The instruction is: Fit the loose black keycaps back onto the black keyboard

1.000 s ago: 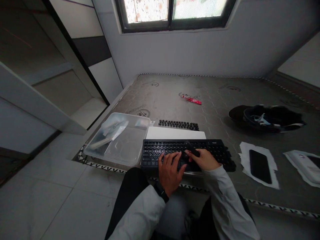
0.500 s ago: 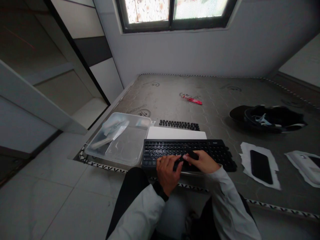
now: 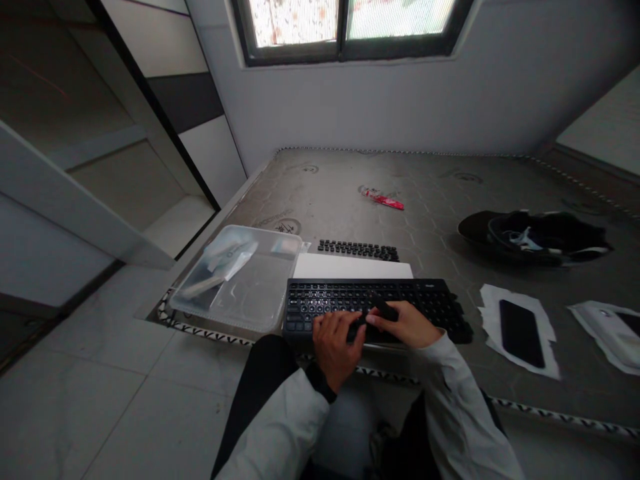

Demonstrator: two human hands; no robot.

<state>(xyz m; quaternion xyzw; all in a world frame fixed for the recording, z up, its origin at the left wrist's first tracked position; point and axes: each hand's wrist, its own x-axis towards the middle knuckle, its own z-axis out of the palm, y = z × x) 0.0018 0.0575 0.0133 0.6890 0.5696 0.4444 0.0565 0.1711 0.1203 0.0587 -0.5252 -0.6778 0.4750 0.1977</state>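
A black keyboard lies at the near edge of the grey covered surface, with some key places in its left half looking lighter. My right hand is closed on a short black stick-shaped tool, which slants up to the left over the keyboard; its exact kind is unclear. Just left of it, my left hand bends over the front keys, index finger and thumb curled around something small and dark that I cannot make out. Behind the keyboard, loose black keycaps stand in rows.
A white strip lies behind the keyboard. On the left is a clear plastic box lid or tray holding packets. To the right are a black phone on a white cloth, a white item and a black cap. Farther back lies a red packet.
The right fingers and the black tool have shifted very slightly over the keys. My left hand stays almost in place.
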